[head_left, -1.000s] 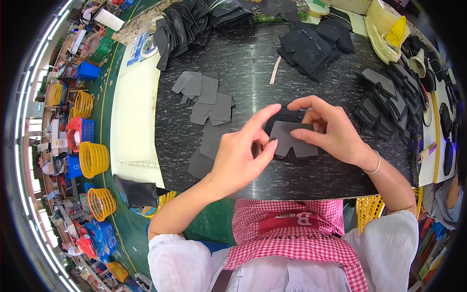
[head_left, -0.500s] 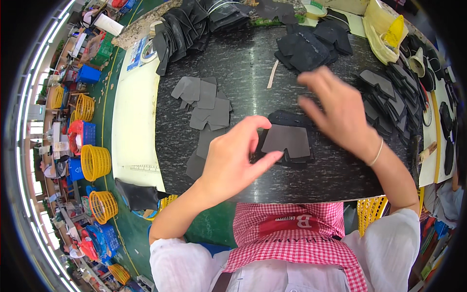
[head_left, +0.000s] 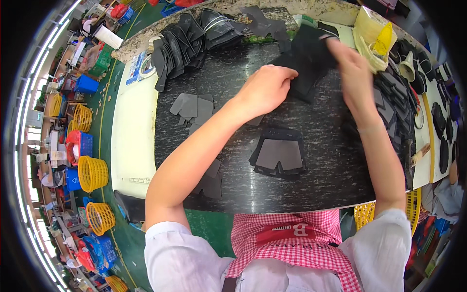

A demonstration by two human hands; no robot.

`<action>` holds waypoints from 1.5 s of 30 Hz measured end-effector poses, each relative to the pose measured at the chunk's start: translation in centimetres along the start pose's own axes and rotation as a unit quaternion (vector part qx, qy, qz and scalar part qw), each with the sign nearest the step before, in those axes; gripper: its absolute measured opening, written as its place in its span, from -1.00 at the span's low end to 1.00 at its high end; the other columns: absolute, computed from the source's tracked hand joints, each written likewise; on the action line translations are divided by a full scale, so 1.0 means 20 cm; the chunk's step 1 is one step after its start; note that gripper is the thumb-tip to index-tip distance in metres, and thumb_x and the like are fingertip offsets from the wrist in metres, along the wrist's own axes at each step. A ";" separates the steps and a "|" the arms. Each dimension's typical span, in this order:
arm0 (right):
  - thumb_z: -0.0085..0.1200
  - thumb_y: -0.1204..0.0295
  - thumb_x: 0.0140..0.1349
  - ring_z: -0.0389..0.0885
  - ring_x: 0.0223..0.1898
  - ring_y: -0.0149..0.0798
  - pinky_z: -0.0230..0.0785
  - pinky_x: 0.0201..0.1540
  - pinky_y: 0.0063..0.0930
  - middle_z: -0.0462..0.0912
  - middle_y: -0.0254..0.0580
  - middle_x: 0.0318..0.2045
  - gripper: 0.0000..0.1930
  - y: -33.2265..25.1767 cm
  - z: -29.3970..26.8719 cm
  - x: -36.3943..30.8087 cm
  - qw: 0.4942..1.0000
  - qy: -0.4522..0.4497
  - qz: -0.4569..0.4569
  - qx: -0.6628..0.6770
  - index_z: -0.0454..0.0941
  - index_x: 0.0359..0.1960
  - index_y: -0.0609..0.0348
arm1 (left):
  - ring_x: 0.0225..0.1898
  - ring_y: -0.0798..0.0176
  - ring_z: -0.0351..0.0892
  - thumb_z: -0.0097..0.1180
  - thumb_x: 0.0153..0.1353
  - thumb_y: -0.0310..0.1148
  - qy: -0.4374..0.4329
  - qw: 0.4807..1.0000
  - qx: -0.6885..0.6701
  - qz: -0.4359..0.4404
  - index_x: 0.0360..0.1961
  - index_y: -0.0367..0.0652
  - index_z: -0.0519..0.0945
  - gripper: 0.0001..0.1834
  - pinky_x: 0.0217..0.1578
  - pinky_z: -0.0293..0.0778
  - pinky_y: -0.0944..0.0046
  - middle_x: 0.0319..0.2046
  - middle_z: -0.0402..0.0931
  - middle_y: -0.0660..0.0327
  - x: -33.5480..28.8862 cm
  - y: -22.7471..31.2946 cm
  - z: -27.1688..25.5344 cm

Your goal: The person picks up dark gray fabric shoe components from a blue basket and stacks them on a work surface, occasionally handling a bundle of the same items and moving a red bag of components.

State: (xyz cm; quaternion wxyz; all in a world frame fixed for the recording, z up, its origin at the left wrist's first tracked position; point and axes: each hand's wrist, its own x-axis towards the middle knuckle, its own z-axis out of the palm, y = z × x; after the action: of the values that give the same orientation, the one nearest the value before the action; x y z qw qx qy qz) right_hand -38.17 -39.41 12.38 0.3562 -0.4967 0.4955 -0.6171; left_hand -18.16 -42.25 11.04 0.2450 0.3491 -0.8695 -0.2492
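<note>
My left hand (head_left: 270, 91) reaches to the far middle of the dark tabletop, its fingers pinched on the edge of black flat cut pieces (head_left: 309, 61). My right hand (head_left: 351, 68), blurred by motion, has its fingertips at the upper right edge of the same pieces. How many pieces are between my hands cannot be told. Nearer to me lies a small stack of notched pieces (head_left: 279, 155), a grey one on top of black ones. Grey cut pieces (head_left: 194, 108) are spread to the left, partly behind my left forearm.
Bundled black pieces (head_left: 180, 46) stand at the far left, near a tape roll (head_left: 147, 68). More stacked pieces (head_left: 389, 104) lie at the right, beyond my right arm. A yellowish bag-lined container (head_left: 372, 36) stands at the far right. Yellow baskets (head_left: 92, 173) stand on the floor leftward.
Both hands have moved away from the small near stack toward the far pile. My left hand has closed on black pieces there. The thin pale strip on the tabletop no longer shows.
</note>
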 end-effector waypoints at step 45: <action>0.04 0.62 0.27 0.47 -0.26 -0.55 0.38 -0.16 -0.61 0.50 -0.35 -0.33 -0.40 -0.20 0.11 -0.54 0.904 -0.349 0.163 0.184 0.09 0.32 0.19 | -0.42 0.28 0.61 0.15 0.18 -0.56 0.240 0.946 -0.218 -0.022 -0.36 -0.29 0.57 -0.98 -0.42 0.47 0.37 -0.42 0.58 0.12 -0.61 0.29 0.01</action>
State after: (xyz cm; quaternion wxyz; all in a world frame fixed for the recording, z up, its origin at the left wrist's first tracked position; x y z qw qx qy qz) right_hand -33.17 -28.86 13.45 0.6874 -0.5179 0.2911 -0.4178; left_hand -13.37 -29.68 11.45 0.5108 0.3561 -0.7014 -0.3467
